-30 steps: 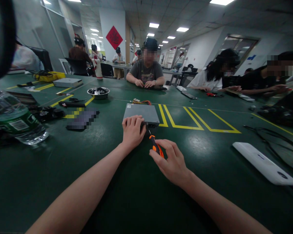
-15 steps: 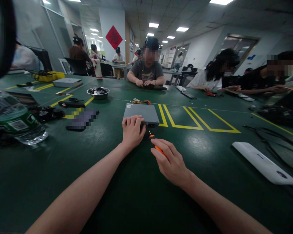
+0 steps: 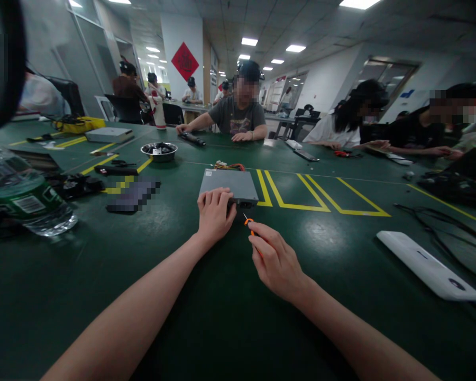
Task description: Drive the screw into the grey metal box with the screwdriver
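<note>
A flat grey metal power supply lies on the green table, with a bundle of coloured wires at its far side. My left hand is closed on its near edge, fingers on top and thumb at the front face. A socket shows in that face, right of the thumb. My right hand grips an orange and black screwdriver. Its thin tip points up and to the left, a little short of the power supply's front and apart from it. Most of the handle is hidden by my fingers.
A water bottle stands at left, near a pixelated dark phone-like thing. Behind is a metal bowl of dark parts. A white device and black cables lie at right. Co-workers sit around, one person opposite.
My right hand has drawn the screwdriver slightly right and down, away from the power supply. My left hand stays put. The person opposite has reached one arm out to a dark object.
</note>
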`<state>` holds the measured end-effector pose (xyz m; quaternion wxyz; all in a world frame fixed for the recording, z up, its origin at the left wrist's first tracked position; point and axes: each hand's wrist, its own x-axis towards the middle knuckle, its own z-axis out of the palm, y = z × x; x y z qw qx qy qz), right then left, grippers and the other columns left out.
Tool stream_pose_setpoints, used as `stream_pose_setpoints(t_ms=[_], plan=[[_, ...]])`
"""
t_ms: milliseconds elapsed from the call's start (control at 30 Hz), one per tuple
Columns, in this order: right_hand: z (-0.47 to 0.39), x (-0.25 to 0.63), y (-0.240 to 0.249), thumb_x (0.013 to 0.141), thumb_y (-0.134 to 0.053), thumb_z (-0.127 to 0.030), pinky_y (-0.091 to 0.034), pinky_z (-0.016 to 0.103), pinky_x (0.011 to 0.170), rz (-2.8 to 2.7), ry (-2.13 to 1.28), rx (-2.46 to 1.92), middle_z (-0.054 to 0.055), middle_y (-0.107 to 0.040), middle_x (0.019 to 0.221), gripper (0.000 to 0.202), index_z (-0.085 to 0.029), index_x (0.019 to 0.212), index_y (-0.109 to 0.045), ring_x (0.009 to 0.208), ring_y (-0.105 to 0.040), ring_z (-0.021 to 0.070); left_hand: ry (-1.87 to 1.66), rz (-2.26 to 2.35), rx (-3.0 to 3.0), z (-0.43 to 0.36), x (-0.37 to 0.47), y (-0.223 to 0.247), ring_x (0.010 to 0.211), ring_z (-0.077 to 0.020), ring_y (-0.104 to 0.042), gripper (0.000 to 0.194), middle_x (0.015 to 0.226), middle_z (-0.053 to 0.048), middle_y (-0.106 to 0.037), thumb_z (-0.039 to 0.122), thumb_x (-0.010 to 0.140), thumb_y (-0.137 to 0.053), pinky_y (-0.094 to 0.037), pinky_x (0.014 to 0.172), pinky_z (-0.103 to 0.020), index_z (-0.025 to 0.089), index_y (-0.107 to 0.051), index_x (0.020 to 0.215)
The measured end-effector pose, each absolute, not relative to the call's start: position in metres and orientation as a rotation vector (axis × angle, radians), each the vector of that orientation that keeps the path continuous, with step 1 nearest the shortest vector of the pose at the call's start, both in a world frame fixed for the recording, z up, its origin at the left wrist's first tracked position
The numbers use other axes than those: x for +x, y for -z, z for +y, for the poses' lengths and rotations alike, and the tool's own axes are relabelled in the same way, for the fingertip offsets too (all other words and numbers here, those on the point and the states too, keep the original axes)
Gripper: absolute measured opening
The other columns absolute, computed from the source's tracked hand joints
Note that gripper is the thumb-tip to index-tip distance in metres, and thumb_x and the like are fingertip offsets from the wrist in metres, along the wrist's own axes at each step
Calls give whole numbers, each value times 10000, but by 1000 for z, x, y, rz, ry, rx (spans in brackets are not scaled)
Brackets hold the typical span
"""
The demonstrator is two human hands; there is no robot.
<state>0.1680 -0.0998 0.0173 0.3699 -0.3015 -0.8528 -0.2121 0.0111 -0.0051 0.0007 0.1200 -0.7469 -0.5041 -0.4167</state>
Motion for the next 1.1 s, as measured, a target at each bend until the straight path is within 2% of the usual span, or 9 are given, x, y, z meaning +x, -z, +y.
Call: stream_pose_setpoints(t_ms=[167, 333, 533, 700, 900, 1100], plan=[[-99, 169, -18, 801, -531, -87, -514, 387, 803, -2175, 634, -810, 110, -499, 1086, 237, -187, 1011, -485, 1057, -496, 229, 1210, -1478, -2171, -4, 11, 0, 1078, -228, -455, 189, 1148, -41, -561, 268, 822, -494, -250, 970, -412, 227, -509, 1006], [-100, 168, -19, 785, -473, -1, -488, 393, 879, -2206, 534, -725, 158, -491, 1139, 341, -119, 1102, -427, 1126, -460, 237, 1217, -1474, -2175, -4, 11, 0, 1086, -226, -454, 191, 1157, -41, -559, 261, 817, -500, -250, 971, -411, 230, -510, 1005], [-102, 170, -19, 795, -534, -96, -513, 383, 792, -2189, 652, -821, 111, -488, 1085, 223, -192, 995, -508, 1053, -489, 236, 1220, -1474, -2174, -4, 11, 0, 1081, -227, -456, 190, 1147, -41, -563, 265, 817, -503, -250, 970, -410, 229, -513, 1003], [-102, 168, -19, 796, -461, -3, -488, 396, 878, -2214, 551, -730, 152, -459, 1161, 343, -139, 1109, -429, 1135, -448, 239, 1220, -1470, -2174, -4, 11, 0, 1086, -229, -455, 193, 1155, -44, -562, 263, 816, -503, -249, 971, -414, 229, -513, 1005], [-100, 167, -21, 802, -526, -79, -511, 391, 819, -2189, 605, -812, 112, -494, 1107, 239, -191, 1007, -480, 1070, -498, 230, 1224, -1476, -2168, -4, 11, 0, 1077, -226, -460, 187, 1141, -42, -565, 270, 817, -504, -248, 970, -414, 227, -513, 998], [-99, 167, -19, 794, -459, -13, -490, 396, 876, -2187, 497, -760, 162, -485, 1160, 365, -136, 1132, -396, 1139, -464, 231, 1207, -1473, -2171, -4, 10, -1, 1078, -228, -458, 194, 1155, -43, -560, 267, 816, -506, -256, 959, -412, 226, -508, 1006]])
